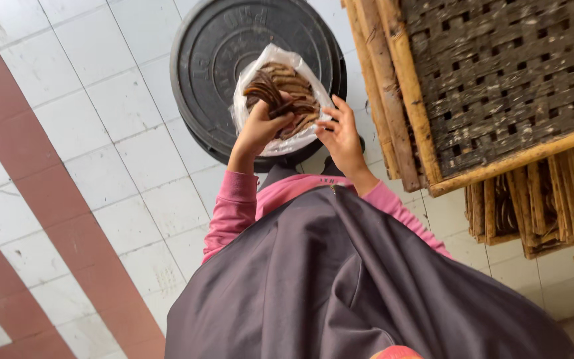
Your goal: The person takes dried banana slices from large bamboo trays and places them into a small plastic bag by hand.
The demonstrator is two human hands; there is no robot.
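A clear plastic bag (252, 114) filled with thin brown dried slices (292, 81) rests above a black round disc (220, 46) on the floor. My left hand (260, 127) grips a bundle of the brown slices at the bag's left side. My right hand (341, 136) holds the bag's right edge, fingers curled against the plastic. Pink sleeves and a grey-purple garment fill the lower middle of the view.
Stacked woven bamboo trays (499, 86) with wooden frames stand at the right, more frames (539, 213) below them. The floor has white tiles (101, 100) with a reddish-brown diagonal band (41, 193) at the left.
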